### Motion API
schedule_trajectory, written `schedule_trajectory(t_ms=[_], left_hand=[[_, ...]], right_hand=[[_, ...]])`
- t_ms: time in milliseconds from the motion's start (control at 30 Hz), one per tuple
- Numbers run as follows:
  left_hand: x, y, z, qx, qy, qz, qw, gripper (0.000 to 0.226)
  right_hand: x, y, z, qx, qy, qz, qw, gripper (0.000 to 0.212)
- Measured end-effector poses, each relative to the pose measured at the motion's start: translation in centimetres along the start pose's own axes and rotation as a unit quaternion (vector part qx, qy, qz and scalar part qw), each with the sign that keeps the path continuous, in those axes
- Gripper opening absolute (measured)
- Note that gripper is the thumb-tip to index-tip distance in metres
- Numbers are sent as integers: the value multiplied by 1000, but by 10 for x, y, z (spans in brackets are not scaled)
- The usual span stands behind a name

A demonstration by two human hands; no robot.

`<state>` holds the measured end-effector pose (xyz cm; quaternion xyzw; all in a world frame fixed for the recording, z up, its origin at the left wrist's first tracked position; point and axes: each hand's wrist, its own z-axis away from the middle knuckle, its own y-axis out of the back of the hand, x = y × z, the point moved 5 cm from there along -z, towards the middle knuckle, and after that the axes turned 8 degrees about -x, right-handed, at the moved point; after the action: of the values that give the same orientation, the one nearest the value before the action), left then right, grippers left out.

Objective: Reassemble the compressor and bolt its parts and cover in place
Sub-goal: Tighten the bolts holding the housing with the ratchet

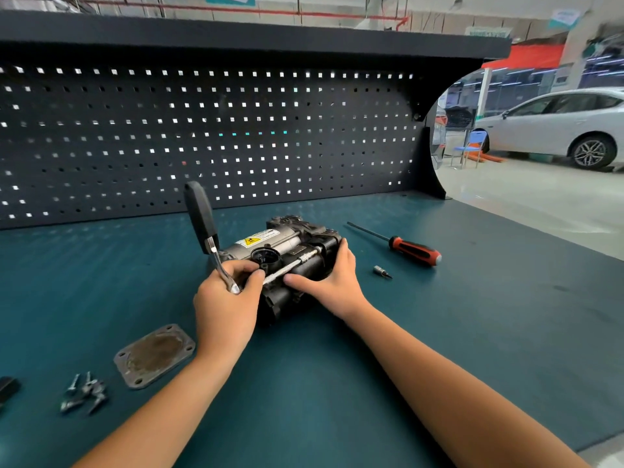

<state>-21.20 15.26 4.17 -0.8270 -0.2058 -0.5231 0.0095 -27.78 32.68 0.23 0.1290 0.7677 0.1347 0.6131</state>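
Observation:
The compressor [287,244], dark metal with a silver cylinder and a yellow warning label, lies on the teal bench top. My left hand [226,298] grips the head of a ratchet wrench [202,217] whose black handle stands upward. A long chrome extension [290,265] runs from the ratchet along the top of the compressor. My right hand [331,282] rests on the compressor's right side, thumb by the extension. The square metal cover plate [155,356] lies flat at the front left. Several loose bolts [84,393] lie left of the plate.
A red and black screwdriver [405,248] lies right of the compressor, and a small socket bit [381,271] sits near it. A dark pegboard [202,136] rises behind the bench. A black object [6,388] shows at the left edge. A white car [557,126] stands beyond.

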Motion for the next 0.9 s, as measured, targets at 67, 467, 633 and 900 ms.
schedule_trajectory(t_ms=[67, 467, 633, 900], left_hand=[[0, 0, -1, -1, -1, 3, 1000, 29], [-4, 9, -8, -30, -11, -20, 999, 18], [-10, 20, -18, -65, 29, -1, 997, 20], [-4, 20, -17, -102, -41, -42, 993, 38]], right_hand=[[1, -1, 1, 4, -1, -4, 1000, 133], [-3, 0, 3, 73, -6, 20, 997, 107], [-8, -13, 4, 92, -19, 29, 995, 125], [-1, 0, 6, 64, -2, -40, 997, 87]])
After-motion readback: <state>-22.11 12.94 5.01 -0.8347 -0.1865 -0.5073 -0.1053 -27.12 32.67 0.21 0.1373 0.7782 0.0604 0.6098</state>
